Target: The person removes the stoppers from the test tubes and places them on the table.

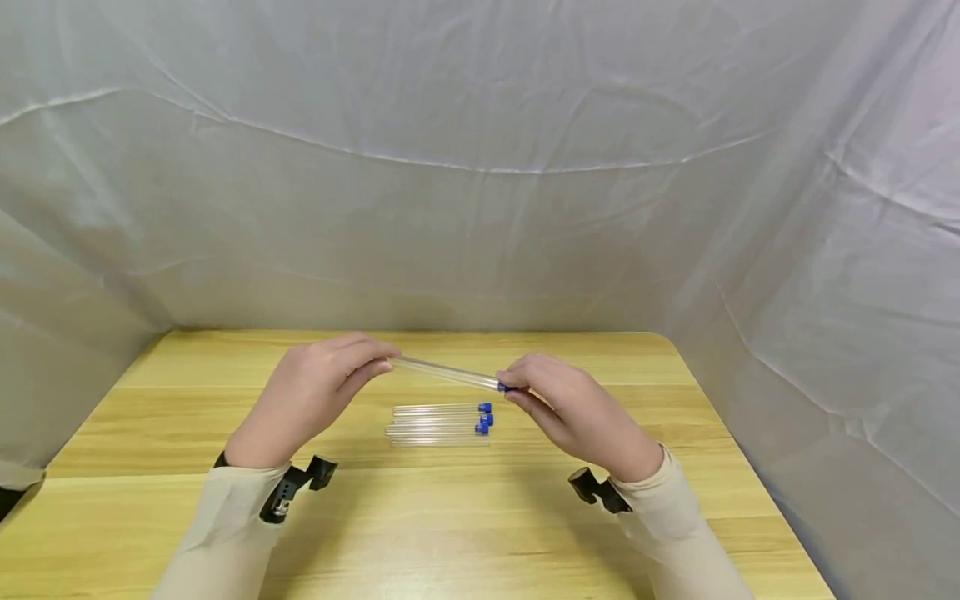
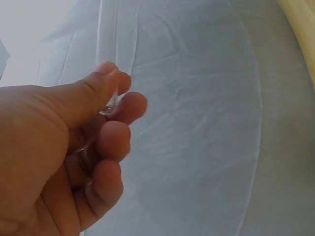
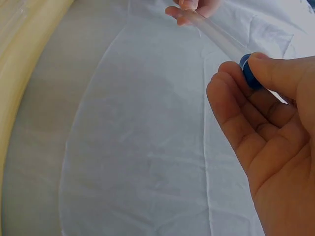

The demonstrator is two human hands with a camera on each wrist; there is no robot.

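While held clear of the pale yellow wooden table (image 1: pixel 420 517) and in front of the creased white cloth backdrop (image 1: pixel 480 167), long clear glass tube (image 1: pixel 444 372) spans the gap between both hands, long axis running left to right with a slight downward slope toward the right. Left hand (image 1: pixel 311 400), cuffed in a beige sleeve (image 1: pixel 225 533), pinching the plain closed end between thumb and curled fingertips (image 2: pixel 120 105); end of tube just visible as a glint inside that pinch in the left wrist view. Right hand (image 1: pixel 577 412) pinching the small round blue cap (image 3: pixel 250 71) on the opposite end, thumb pressed over it against the index finger, remaining fingers loosely extended below and holding nothing. Cap seated on the tube mouth as far as can be told; no gap visible between cap and glass. Key relation noted: cap lies at the right end of the axis, so right hand is on it and left hand only steadies the far end; any pull or twist on the cap would act along the tube's length, away from the left pinch. Directly below the held tube, lying flat on the table between the wrists: small row of further clear tubes (image 1: pixel 438 425), parallel to each other, blue caps (image 1: pixel 484 418) all pointing right; exact count uncertain, lowest tube apparently without a cap. Black wrist-mounted camera units (image 1: pixel 296 483) seen under both cuffs.
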